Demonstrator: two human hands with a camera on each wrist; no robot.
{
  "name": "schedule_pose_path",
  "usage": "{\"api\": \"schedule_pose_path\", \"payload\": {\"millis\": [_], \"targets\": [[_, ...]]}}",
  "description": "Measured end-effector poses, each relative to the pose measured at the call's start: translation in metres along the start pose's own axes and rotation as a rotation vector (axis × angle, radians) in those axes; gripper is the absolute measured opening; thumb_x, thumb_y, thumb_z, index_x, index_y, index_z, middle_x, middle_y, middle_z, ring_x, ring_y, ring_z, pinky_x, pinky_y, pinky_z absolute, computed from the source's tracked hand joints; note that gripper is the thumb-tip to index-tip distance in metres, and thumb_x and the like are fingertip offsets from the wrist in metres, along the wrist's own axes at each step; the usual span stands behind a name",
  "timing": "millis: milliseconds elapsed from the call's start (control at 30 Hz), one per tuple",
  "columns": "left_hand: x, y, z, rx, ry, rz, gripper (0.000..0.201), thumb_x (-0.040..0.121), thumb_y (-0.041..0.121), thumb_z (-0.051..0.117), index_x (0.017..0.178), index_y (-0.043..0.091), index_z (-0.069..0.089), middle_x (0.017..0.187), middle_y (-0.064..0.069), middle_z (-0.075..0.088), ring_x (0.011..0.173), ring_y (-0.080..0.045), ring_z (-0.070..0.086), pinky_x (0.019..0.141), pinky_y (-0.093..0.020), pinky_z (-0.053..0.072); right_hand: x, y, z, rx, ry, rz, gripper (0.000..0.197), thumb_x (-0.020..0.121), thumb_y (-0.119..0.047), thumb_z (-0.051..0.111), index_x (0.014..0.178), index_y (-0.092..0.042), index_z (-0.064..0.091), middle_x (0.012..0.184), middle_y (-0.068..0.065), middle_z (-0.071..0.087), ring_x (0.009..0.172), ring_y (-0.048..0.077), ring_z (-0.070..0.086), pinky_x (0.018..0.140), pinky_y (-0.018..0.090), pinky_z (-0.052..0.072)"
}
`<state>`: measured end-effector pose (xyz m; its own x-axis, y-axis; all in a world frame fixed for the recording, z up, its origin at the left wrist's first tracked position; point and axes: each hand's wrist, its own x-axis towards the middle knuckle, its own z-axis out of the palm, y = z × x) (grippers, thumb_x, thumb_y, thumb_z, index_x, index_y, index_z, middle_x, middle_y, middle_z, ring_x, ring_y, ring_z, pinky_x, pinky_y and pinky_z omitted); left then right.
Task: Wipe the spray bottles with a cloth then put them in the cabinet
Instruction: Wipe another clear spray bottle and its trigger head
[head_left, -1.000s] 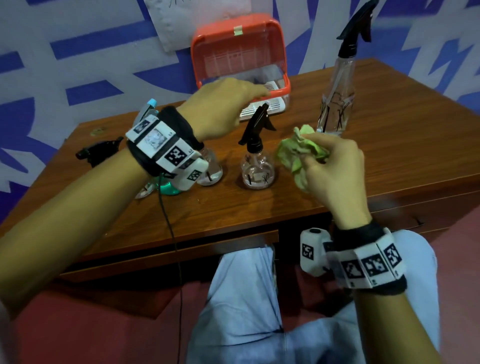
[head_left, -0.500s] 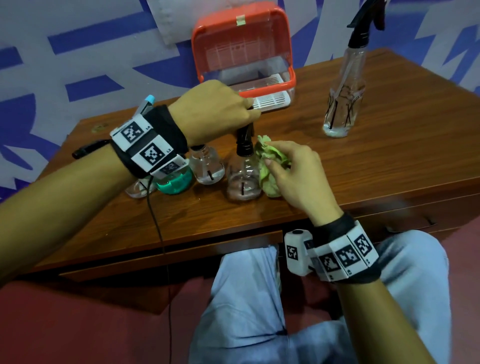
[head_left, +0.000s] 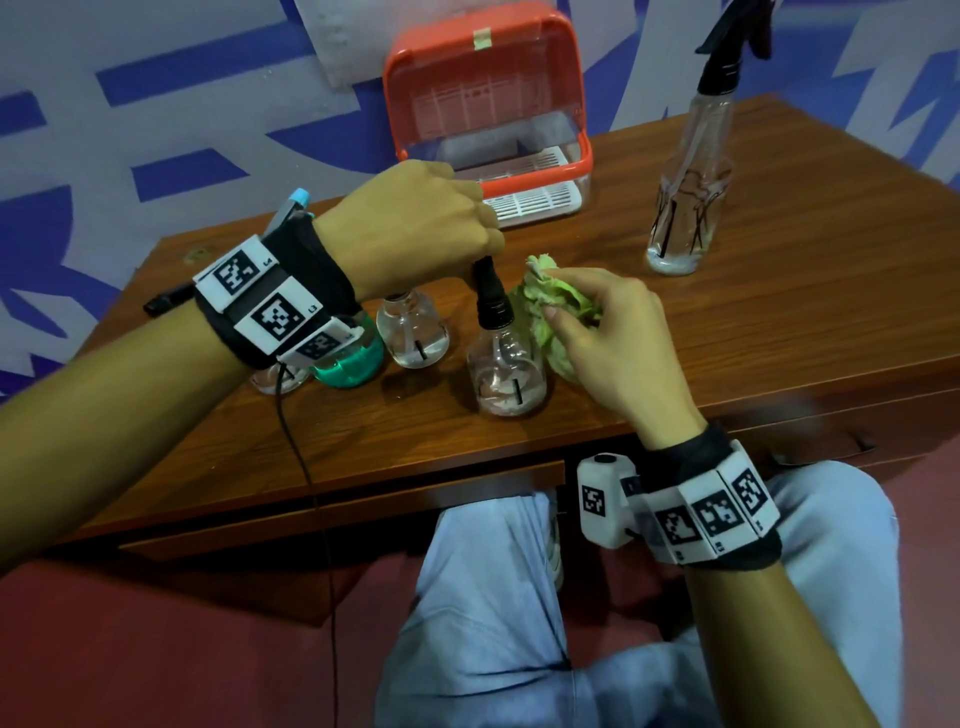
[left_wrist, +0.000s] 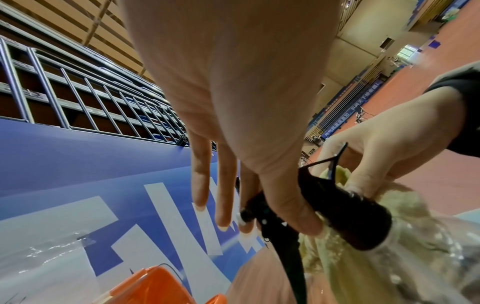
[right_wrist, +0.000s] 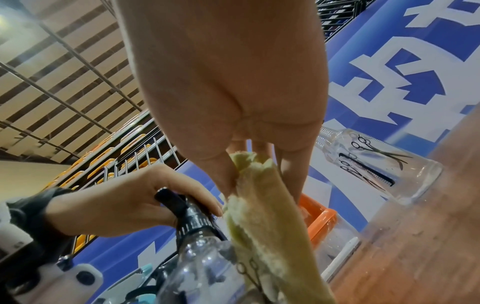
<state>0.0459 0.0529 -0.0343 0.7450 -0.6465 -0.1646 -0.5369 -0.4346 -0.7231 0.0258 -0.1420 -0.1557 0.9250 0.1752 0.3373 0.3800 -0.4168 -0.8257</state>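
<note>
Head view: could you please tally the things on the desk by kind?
Clear bottles: 3 (tall bottle, held round bottle, second round bottle)
Partly hidden clear item: 1
Teal object: 1
Green cloth: 1
Orange cabinet: 1
Black object: 1
Total: 8

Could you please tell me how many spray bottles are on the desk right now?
4 at least: a tall bottle at back right, a round bottle whose sprayer the left hand grips, another behind it, and one half-hidden under the wrist.
</note>
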Motion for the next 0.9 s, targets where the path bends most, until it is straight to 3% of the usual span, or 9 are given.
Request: {"api": "schedule_pose_path", "payload": {"millis": [100,233,300,400,567,667,767,900], "targets": [[0.0,0.005,0.0,-0.071,0.049,-0.039,0.033,0.097,0.039,0.041,0.108,0.017,0.063,0.109,-0.002,0.069,0.104,-0.026,0.063,0.083,-0.039,0.049,0.0,0.0,-0.002,-0.012,0.008,-0.013,0.037,0.097,-0.011,0.068,0.133,-0.021,0.07,0.132,-0.008,0.069,0.125,0.009,0.061,0.105,0.023,0.046],[-0.003,0.002,0.002,-0.162,0.067,0.036,0.049,0.09,0.051,0.056,0.128,0.02,0.06,0.128,0.0,0.065,0.119,-0.024,0.059,0.092,-0.043,0.048,-0.001,0.0,-0.006,-0.022,0.022,-0.025,0.037,0.097,-0.011,0.068,0.133,-0.022,0.07,0.132,-0.009,0.069,0.124,0.008,0.06,0.103,0.021,0.045],[-0.004,0.002,0.005,-0.194,0.084,0.064,0.052,0.089,0.052,0.053,0.131,0.021,0.058,0.128,0.002,0.065,0.119,-0.023,0.059,0.094,-0.043,0.048,0.0,-0.001,-0.008,0.004,0.032,-0.024,0.037,0.097,-0.012,0.068,0.132,-0.023,0.071,0.131,-0.009,0.069,0.122,0.005,0.06,0.101,0.02,0.044],[-0.003,0.006,0.006,-0.251,0.144,0.077,0.045,0.093,0.053,0.04,0.119,0.022,0.061,0.112,0.003,0.069,0.106,-0.022,0.064,0.087,-0.036,0.046,0.001,0.0,-0.006,0.056,0.028,-0.009,0.035,0.098,-0.014,0.069,0.131,-0.025,0.071,0.128,-0.01,0.07,0.118,0.003,0.061,0.098,0.019,0.046],[0.004,0.011,0.016,-0.36,0.234,0.028,0.031,0.096,0.048,0.047,0.111,0.024,0.06,0.098,0.003,0.068,0.09,-0.022,0.065,0.076,-0.031,0.037,0.004,0.008,0.007,0.1,-0.011,0.034,0.034,0.098,-0.017,0.067,0.13,-0.026,0.072,0.116,-0.009,0.075,0.107,0.005,0.067,0.079,0.004,0.044],[0.009,0.014,0.022,-0.392,0.227,-0.057,0.032,0.097,0.055,0.051,0.102,0.023,0.057,0.09,0.006,0.064,0.076,-0.02,0.058,0.07,-0.034,0.04,0.005,0.01,0.009,0.131,0.01,0.075,0.031,0.098,-0.017,0.068,0.127,-0.026,0.073,0.103,-0.011,0.074,0.097,0.004,0.069,0.07,0.003,0.044],[0.013,0.02,0.027,-0.433,0.244,-0.187,0.044,0.094,0.064,0.052,0.097,0.02,0.057,0.081,0.009,0.055,0.067,-0.018,0.047,0.06,-0.034,0.034,0.006,0.01,0.009,0.094,0.068,0.094,0.027,0.098,-0.018,0.068,0.123,-0.024,0.074,0.102,-0.006,0.075,0.099,0.012,0.07,0.079,0.021,0.052],[0.021,0.032,0.034,-0.449,0.252,-0.316,0.05,0.093,0.065,0.051,0.104,0.018,0.059,0.091,-0.001,0.067,0.081,-0.028,0.063,0.061,-0.037,0.039,0.0,0.008,0.014,0.043,0.155,0.109,0.028,0.097,-0.02,0.068,0.124,-0.021,0.074,0.113,-0.001,0.076,0.108,0.021,0.069,0.093,0.039,0.056]]}}
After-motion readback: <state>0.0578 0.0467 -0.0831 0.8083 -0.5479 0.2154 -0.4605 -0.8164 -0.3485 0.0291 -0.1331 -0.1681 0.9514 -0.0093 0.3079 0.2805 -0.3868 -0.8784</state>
